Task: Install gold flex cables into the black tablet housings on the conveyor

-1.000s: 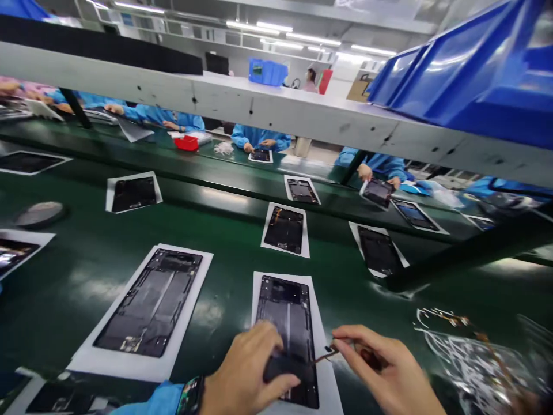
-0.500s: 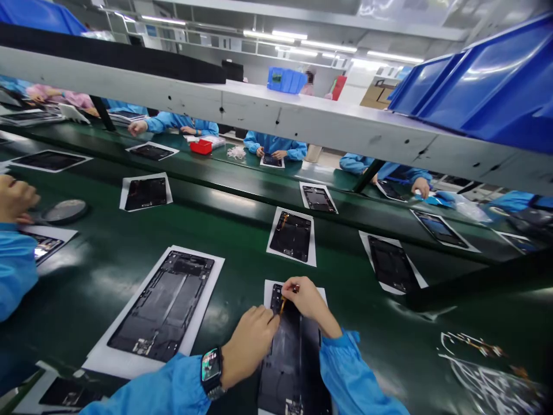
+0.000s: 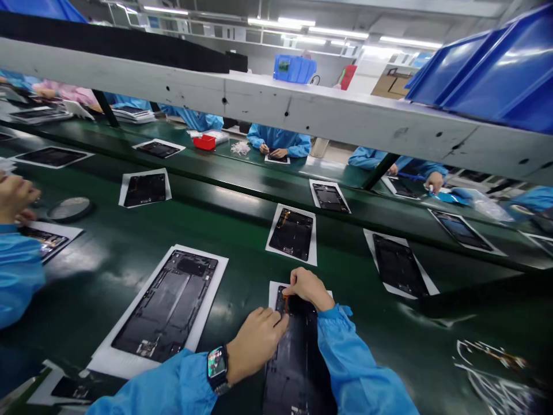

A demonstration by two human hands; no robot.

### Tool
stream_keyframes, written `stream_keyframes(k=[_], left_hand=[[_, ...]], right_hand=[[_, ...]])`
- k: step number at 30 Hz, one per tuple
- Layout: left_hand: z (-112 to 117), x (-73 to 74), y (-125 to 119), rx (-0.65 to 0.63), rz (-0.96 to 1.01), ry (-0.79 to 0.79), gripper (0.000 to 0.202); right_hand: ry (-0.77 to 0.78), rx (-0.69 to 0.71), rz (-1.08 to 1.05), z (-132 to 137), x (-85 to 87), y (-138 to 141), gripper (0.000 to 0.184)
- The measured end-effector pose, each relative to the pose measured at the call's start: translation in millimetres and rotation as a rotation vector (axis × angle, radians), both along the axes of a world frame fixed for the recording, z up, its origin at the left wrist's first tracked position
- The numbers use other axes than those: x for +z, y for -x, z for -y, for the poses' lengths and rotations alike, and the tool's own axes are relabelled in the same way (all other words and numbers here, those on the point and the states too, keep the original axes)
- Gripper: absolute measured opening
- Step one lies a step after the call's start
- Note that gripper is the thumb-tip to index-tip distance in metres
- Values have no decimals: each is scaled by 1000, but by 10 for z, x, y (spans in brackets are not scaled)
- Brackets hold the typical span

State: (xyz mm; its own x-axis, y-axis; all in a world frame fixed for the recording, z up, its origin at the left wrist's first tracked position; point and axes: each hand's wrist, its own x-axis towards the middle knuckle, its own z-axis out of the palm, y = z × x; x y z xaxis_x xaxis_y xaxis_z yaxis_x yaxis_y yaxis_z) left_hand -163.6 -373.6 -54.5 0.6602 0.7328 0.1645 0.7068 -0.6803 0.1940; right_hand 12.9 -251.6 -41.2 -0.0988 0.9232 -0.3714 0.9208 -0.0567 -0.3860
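Observation:
A black tablet frame (image 3: 298, 357) lies lengthwise on a white sheet (image 3: 273, 291) on the green belt in front of me. My left hand (image 3: 254, 340), with a smartwatch (image 3: 217, 366) on the wrist, rests curled on the frame's left edge. My right hand (image 3: 307, 288) is closed at the frame's far end, fingertips pinching a thin orange flex strip (image 3: 286, 302) down onto it. Both sleeves are blue.
A second open frame (image 3: 166, 305) on paper lies to my left, and several more ride the belt (image 3: 108, 253) beyond. A co-worker's hand (image 3: 15, 199) and blue sleeve are at far left. Loose flex parts (image 3: 492, 357) lie at right. A grey shelf beam (image 3: 302, 115) with blue bins (image 3: 475, 69) crosses overhead.
My right hand carried the orange strip from beside the frame's near end to its far end and lowered onto it. My left hand slid up the left edge. The view tilted down.

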Motion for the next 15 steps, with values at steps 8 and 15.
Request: stream_keyframes(k=[8, 15], left_hand=[[-16, -56, 17, -35, 82, 58, 15], [-21, -60, 46, -42, 125, 82, 17]], right_hand=[[-163, 166, 118, 335, 67, 20, 26], [-185, 206, 98, 391, 23, -55, 24]])
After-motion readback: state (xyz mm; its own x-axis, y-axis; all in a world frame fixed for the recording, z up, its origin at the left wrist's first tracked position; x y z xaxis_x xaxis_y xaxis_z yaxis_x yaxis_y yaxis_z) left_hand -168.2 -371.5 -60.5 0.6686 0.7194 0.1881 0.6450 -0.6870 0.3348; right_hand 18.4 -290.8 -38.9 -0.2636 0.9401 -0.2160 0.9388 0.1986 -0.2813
